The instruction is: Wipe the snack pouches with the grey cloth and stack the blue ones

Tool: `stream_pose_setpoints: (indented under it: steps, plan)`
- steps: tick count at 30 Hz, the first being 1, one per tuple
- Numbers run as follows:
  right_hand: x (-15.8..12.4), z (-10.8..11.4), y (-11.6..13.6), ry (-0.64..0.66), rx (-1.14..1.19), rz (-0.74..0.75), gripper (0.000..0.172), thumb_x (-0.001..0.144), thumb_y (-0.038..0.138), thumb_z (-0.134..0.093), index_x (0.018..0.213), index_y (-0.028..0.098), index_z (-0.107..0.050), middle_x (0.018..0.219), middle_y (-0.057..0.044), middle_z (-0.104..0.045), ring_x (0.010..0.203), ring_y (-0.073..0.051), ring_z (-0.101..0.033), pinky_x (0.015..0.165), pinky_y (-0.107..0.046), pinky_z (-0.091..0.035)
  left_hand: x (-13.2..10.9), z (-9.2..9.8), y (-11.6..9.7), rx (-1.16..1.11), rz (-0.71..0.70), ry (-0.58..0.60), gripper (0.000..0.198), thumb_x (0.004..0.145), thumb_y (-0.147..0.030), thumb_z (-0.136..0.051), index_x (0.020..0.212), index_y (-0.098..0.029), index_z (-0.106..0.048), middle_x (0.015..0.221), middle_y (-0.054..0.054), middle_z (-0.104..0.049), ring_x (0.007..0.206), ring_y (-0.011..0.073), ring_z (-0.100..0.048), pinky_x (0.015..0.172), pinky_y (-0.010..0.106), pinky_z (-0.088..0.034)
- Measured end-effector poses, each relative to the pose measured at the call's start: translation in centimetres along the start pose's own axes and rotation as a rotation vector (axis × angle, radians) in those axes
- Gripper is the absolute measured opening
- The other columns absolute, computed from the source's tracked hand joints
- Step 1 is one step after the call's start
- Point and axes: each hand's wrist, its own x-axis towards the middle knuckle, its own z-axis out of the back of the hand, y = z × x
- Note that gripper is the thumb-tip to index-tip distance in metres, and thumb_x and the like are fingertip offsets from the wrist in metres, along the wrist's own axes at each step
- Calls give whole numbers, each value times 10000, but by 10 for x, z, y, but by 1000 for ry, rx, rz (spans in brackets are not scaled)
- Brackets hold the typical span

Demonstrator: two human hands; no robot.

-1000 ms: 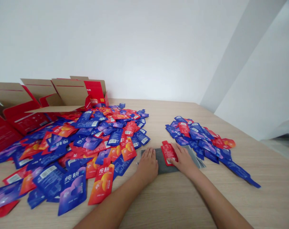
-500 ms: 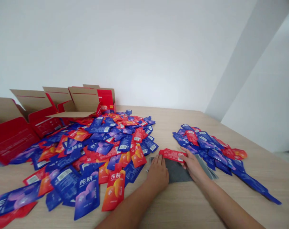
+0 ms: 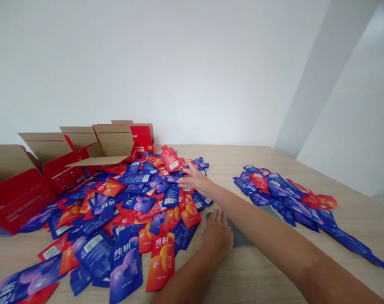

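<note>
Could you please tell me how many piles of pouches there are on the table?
2: a large pile on the left, beside the open boxes, and a smaller pile on the right. No other pile seems hidden.

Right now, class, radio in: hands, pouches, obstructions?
Left hand on grey sheet. Right hand open beside red pouch, contact unclear. Right forearm partly hides sheet.

Two hands, a left hand (image 3: 219,236) and a right hand (image 3: 195,178), share one table (image 3: 223,162) with two piles: one larger pile (image 3: 139,178), where red pouches (image 3: 160,261) and blue pouches (image 3: 125,270) run to several dozen, too overlapped for an exact count, and one smaller pile (image 3: 279,191), of more than ten. At least four boxes (image 3: 63,171) are in view; grey sheets (image 3: 241,234) number too few visible edges to count.
</note>
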Motion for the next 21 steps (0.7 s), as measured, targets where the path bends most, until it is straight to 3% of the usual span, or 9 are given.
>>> stream_pose_setpoints:
  steps: [2,4,6,10,13,17,21]
  plan:
    - [-7,10,-17,-20,-271,-31,714,661,206,-660,1306,315,-374,1323,-59,-453,825,-132,-641,730,-333,-545,0,1,-1,8,1,5,481,845,-251,-383,1268,-36,-460,1358,155,-426,1274,244,-336,1073,365,-244]
    - [-22,37,-35,-126,-621,-14,537,724,222,-586,1245,261,-467,1216,-54,-562,826,-149,-640,701,-331,-549,-1,2,-1,22,-6,11,497,845,-249,-384,1282,-18,-437,1360,168,-418,1274,256,-333,1069,379,-250]
    - [-42,74,-49,-227,-750,-13,414,717,159,-543,1129,194,-565,1109,-65,-624,837,-174,-633,767,-375,-527,-1,3,-2,28,-14,12,505,850,-252,-377,1292,-12,-422,1364,175,-410,1276,267,-328,1067,390,-250]
    - [-89,150,-52,-454,-951,7,380,697,96,-465,1051,136,-596,1100,-115,-611,985,-232,-572,938,-468,-400,-2,3,-2,7,-13,5,488,871,-255,-349,1295,-27,-428,1369,168,-407,1280,260,-328,1068,383,-248]
    - [-123,190,-49,-573,-1067,27,373,699,94,-446,1040,109,-598,1115,-146,-591,1098,-271,-496,1005,-486,-303,-2,2,-1,2,-13,-7,482,880,-263,-343,1295,-35,-433,1373,163,-403,1285,256,-322,1073,380,-239]
    - [-154,215,-58,-643,-1422,6,354,787,193,-458,1099,72,-573,1132,-186,-576,1109,-289,-479,973,-437,-335,-3,4,-1,-4,-21,-9,469,882,-282,-368,1295,-70,-441,1377,148,-401,1290,255,-317,1076,394,-240]
    - [-158,215,-67,-703,-1724,-152,545,821,426,-495,1221,56,-491,1223,-220,-521,1155,-327,-446,921,-437,-369,-4,8,-4,-29,-80,7,470,882,-319,-408,1298,-101,-433,1378,126,-407,1293,254,-310,1075,417,-250]
